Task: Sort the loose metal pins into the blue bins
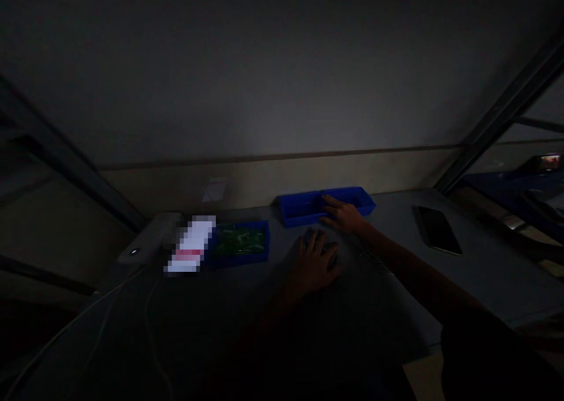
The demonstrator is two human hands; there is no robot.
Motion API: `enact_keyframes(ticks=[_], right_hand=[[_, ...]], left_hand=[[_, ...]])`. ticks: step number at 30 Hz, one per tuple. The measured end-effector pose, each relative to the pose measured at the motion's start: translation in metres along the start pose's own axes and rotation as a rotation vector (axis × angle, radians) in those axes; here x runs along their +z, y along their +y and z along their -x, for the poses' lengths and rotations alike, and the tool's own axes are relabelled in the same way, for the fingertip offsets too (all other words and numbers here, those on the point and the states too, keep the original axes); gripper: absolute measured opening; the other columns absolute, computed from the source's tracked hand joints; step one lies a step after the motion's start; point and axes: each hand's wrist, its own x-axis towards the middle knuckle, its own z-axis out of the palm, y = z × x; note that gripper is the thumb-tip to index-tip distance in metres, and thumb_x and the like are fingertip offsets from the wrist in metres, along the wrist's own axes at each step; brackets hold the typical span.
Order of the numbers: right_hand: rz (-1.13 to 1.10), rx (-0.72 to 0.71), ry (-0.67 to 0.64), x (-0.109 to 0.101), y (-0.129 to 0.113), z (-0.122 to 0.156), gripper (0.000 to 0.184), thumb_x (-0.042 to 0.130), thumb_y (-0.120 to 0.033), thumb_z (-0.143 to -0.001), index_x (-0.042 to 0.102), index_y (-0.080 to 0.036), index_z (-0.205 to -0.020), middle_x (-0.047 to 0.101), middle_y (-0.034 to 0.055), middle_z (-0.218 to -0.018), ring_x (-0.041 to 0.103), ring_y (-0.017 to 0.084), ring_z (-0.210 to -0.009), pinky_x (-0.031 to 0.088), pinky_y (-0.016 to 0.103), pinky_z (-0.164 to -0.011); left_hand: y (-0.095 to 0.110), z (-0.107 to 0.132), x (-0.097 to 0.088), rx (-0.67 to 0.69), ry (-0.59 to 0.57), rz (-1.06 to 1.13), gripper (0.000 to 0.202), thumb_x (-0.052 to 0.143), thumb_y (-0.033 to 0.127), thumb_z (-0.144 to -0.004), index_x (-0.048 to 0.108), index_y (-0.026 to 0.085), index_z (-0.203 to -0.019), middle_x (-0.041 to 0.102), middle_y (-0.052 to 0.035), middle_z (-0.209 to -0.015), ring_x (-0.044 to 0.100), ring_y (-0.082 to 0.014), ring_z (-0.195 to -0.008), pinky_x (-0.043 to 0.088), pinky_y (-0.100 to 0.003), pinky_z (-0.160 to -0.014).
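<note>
In the dim head view my left hand lies over the table with its fingers spread. Beneath and beside its fingers is something dark, too dim to name. My right hand reaches to the front edge of a blue bin with two sections by the wall. Its fingers are stretched apart, one over the bin's rim near the divider, and nothing shows in them. Thin shiny pieces, perhaps wires or strips, lie under my right forearm.
Left of my hands, a second blue bin holds green items in clear wrapping. A lit, blurred-out screen and a white device with cables stand further left. A dark phone lies on the grey table at right.
</note>
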Motion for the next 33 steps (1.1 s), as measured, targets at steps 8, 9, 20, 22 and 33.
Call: enact_keyframes(ticks=[8,9,20,22,33], right_hand=[[-0.017,0.079,0.103,-0.001,-0.011,0.028,0.041,0.049,-0.041,-0.084,0.063,-0.012,-0.109,0.047,0.0154,-0.133,0.043,0.024,-0.124,0.041,0.036,-0.099],[-0.016,0.085,0.108,-0.002,-0.013,0.031,0.041,0.049,-0.041,-0.084,0.063,-0.012,-0.109,0.047,0.0157,-0.133,0.043,0.024,-0.124,0.041,0.036,-0.100],[0.001,0.089,0.056,-0.013,-0.020,0.041,0.038,0.048,-0.040,-0.085,0.063,-0.014,-0.108,0.045,0.0135,-0.135,0.043,0.024,-0.124,0.038,0.036,-0.102],[0.008,0.083,0.051,-0.013,-0.020,0.040,0.038,0.047,-0.040,-0.085,0.063,-0.014,-0.109,0.044,0.0127,-0.136,0.043,0.024,-0.124,0.038,0.035,-0.102],[-0.057,0.067,0.072,-0.009,-0.017,0.045,0.039,0.049,-0.041,-0.084,0.063,-0.013,-0.107,0.046,0.0143,-0.134,0.042,0.025,-0.125,0.038,0.036,-0.102]], left_hand=[[0.009,0.011,-0.004,0.029,0.007,0.018,0.051,0.026,0.059,-0.086,0.041,0.036,-0.129,0.034,-0.0048,-0.143,0.020,-0.0308,-0.134,0.020,-0.062,-0.102],[0.010,0.012,-0.004,0.028,0.009,0.022,0.050,0.026,0.059,-0.087,0.043,0.036,-0.127,0.035,-0.0042,-0.142,0.021,-0.0307,-0.134,0.020,-0.062,-0.102],[-0.022,0.051,-0.066,-0.099,0.222,0.012,0.042,0.033,0.043,-0.090,0.048,0.027,-0.126,0.042,-0.0048,-0.138,0.033,-0.0229,-0.129,0.030,-0.043,-0.106],[-0.054,0.072,-0.081,-0.283,0.376,-0.086,0.048,0.045,0.046,-0.084,0.048,0.024,-0.127,0.042,-0.0075,-0.137,0.028,-0.0279,-0.132,0.028,-0.048,-0.106],[-0.089,0.079,-0.070,-0.499,0.438,-0.081,0.071,0.059,0.054,-0.071,0.042,0.022,-0.131,0.037,-0.0160,-0.136,0.031,-0.0395,-0.127,0.034,-0.057,-0.098]])
